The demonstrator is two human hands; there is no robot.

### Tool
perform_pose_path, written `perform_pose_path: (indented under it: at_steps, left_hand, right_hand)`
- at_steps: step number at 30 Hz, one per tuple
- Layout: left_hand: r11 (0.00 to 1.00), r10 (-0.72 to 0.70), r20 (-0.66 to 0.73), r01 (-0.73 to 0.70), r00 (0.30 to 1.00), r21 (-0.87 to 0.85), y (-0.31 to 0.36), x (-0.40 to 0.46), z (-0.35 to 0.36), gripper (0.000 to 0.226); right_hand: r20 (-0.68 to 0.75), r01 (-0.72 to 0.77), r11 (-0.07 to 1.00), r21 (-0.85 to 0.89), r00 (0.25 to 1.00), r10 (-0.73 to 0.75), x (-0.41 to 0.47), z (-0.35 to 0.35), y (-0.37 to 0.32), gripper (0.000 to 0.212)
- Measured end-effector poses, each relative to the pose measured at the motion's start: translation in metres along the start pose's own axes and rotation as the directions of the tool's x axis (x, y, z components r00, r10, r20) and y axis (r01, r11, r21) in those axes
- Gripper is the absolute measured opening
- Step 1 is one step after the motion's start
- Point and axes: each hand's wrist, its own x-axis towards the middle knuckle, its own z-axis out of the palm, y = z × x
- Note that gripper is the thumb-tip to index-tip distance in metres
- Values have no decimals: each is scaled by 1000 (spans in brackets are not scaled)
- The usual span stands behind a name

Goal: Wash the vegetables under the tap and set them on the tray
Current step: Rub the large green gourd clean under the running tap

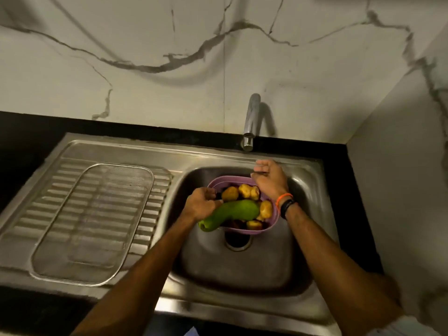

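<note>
A purple basket (219, 181) stands in the steel sink basin (242, 263), over the drain. It holds several yellow-brown potatoes (246, 190) and a long green gourd (230, 213) that sticks out over its left rim. My left hand (201, 203) grips the basket's left rim, next to the gourd. Above the basket's far right rim my right hand (268, 178) hovers with its fingers relaxed, holding nothing. The chrome tap (251, 122) rises from the back wall, and no water runs from it. A mesh tray (94, 221) lies on the ribbed drainboard at the left.
The drainboard (60, 166) fills the left half of the steel unit. Black countertop (21, 146) borders the sink at the left, back and right. Marble wall (400, 154) closes in at the back and on the right.
</note>
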Motion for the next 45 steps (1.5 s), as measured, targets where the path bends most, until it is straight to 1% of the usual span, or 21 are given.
perform_pose_path:
  at_steps: [3,6,11,13,14,16,19,21,24,26,29,32,34,37,38,39,40,42,43,44,45]
  left_hand:
    - [995,5,9,-6,1000,96,14,-4,9,43]
    - [980,20,39,-27,999,198,24,-3,17,38]
    - [902,94,145,-146,985,407,30,9,33,34]
    - [879,80,209,-168,975,445,29,14,39,39]
    - [861,77,232,-182,970,475,27,18,42,49]
    - [773,36,268,-197,963,603,25,24,47,61]
    - [628,-17,303,-226,953,745,22,34,52,63]
    - [564,-18,340,-271,940,780,21,40,54,68]
    - [509,0,381,-328,925,796,19,47,57,84]
    - [507,1,383,-331,924,796,19,48,58,89]
    - [526,29,381,-339,924,780,17,51,58,86]
    - [568,42,378,-333,925,753,19,51,55,83]
    - [607,46,366,-317,930,729,16,52,54,83]
    - [662,77,339,-302,938,686,15,53,52,79]
    - [687,78,329,-290,941,666,16,52,51,77]
    - [712,70,316,-270,946,648,17,51,49,75]
    - [744,49,308,-240,950,623,18,49,47,75]
    - [833,-5,282,-152,960,532,15,49,44,81]
    - [880,-29,269,-103,963,463,13,50,43,82]
    - [926,-29,266,-75,963,371,11,49,42,78]
    - [963,-25,271,-50,962,266,10,48,41,69]
  right_hand:
    - [26,25,997,-73,999,-23,15,0,-3,42]
    - [36,34,992,-119,999,-30,27,3,-7,57]
    - [61,122,974,-189,992,-113,51,17,-16,73]
    - [71,159,956,-248,987,-145,61,24,-19,70]
    - [69,170,946,-276,985,-157,66,28,-18,67]
    - [58,176,931,-319,984,-166,74,33,-18,58]
    - [42,157,917,-366,987,-153,83,42,-17,44]
    - [34,156,903,-401,987,-156,87,45,-16,42]
    - [33,174,868,-465,983,-180,91,45,-15,39]
    - [42,199,855,-478,978,-204,93,45,-15,38]
    - [54,243,821,-517,966,-252,96,47,-14,38]
    - [49,213,774,-596,972,-229,100,53,-12,37]
    - [50,197,657,-728,971,-236,103,56,-13,35]
    - [141,281,430,-858,934,-329,99,52,-15,36]
    - [160,299,396,-868,924,-347,97,49,-16,38]
    - [174,311,400,-862,923,-342,92,46,-16,41]
    - [179,315,434,-844,929,-324,88,43,-17,46]
    - [121,279,583,-763,948,-296,73,36,-18,53]
    - [76,261,656,-708,952,-297,63,33,-16,52]
    - [43,253,712,-655,953,-299,52,31,-12,48]
    - [28,256,751,-609,953,-303,40,28,-7,42]
